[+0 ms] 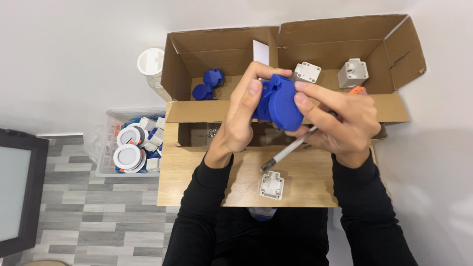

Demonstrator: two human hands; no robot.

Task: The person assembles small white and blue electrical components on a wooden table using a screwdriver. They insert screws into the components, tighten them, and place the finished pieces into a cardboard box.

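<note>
Both hands grip one blue socket (277, 102) above the desk (305, 182): left hand (241, 116), and right hand (340, 120) also clasping a screwdriver (288, 151)

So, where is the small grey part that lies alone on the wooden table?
In the head view the small grey part lies on the wooden table, near its front edge, between the person's forearms, just below the screwdriver tip held in the right hand.

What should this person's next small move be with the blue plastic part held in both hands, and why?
Probably lower the blue socket part toward the grey base on the wooden table. Both the left hand and right hand grip it in mid-air, the right also holding a screwdriver, and the base lies free just below.
</note>
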